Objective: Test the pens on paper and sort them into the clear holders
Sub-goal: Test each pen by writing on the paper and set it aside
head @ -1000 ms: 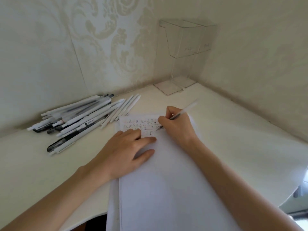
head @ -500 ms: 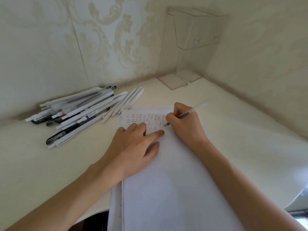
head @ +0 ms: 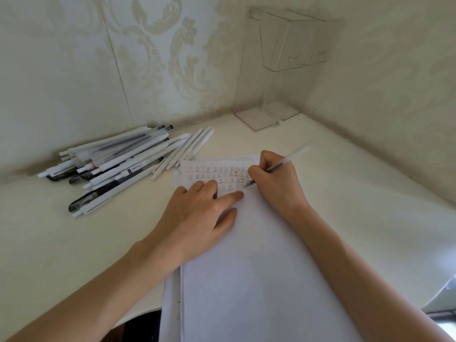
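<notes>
At centre frame, your right hand (head: 276, 186) is pinching and partly hiding a frosted clear pen (head: 296, 154), tip on white paper (head: 246, 267); your left hand (head: 202, 213) is pressing flat beside it.

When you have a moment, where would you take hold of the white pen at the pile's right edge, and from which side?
Set your grip on the far half of the white pen, coming from above and the right. It lies flat with bare table on that side, while other pens crowd its left and the paper lies by its near end.
</notes>
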Motion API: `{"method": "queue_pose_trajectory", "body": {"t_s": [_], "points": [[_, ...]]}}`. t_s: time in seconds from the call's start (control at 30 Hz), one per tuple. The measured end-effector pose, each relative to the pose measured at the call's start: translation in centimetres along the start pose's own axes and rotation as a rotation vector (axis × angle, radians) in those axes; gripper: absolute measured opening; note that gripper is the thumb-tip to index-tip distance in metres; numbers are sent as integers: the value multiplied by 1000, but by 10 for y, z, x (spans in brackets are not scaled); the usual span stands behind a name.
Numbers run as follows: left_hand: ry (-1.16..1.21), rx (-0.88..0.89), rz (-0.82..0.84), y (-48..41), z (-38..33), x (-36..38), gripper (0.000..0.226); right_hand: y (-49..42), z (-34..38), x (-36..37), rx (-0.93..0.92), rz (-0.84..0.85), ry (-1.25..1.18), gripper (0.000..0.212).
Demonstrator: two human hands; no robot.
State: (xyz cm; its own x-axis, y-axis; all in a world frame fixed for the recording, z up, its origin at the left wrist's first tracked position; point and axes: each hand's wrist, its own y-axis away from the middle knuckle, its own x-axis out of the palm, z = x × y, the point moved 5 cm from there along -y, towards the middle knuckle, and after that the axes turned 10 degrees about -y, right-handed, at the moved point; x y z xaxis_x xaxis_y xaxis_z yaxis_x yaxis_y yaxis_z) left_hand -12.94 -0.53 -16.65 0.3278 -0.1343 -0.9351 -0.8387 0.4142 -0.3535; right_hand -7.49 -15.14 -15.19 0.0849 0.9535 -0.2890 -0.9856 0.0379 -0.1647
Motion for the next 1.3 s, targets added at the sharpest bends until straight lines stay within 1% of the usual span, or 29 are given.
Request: {"method": "queue_pose_trajectory", "body": {"t_s": [0.17,0.4,0.53,0.6,0.67,0.77,0.83,0.9,0.93,1.0,1.03,1.1,1.17,1.3], "points": [[10,1,6,0,0,1,41,2,2,1,14,28,-3,24],[34,5,18,0,-1,-1,42,1,2,2,9,34,25,30],[60,14,23,0,0,0,42,0,-1,-1,15,-11,-11,34],[63,16,23,2,0,-1,42,0,-2,-2,22,-9,-23,33],[138,-18,4,4,1,-5,39,0,0,-2,1,7,-71,30],[404,-137,8,3,10,-4,37,0,6,-1,-35,74,-239,30],[496,-173,25,2,14,-1,37,0,11,3,-36,164,-363,22],[554,-173,-12,1,14,-5,36,3,14,8,-39,249,-485,10],[580,-167,-41,1,13,-8,36,4,16,9,-37,279,-540,11],[606,-187,-97,1,14,-12,38,6,16,10,-36,300,-588,27],[617,-207,-116,1,16,-13,35,6,17,8,-34,286,-589,31],[646,-223,-123,1,18,-13,27,5,17,5,-24,243,-594,33],[658,-212,-123,1,17,-13,25,4,16,4,-10,232,-603,33],[640,-180,-147,1,16,-15,30,7,17,9,3,305,-569,35]]}}
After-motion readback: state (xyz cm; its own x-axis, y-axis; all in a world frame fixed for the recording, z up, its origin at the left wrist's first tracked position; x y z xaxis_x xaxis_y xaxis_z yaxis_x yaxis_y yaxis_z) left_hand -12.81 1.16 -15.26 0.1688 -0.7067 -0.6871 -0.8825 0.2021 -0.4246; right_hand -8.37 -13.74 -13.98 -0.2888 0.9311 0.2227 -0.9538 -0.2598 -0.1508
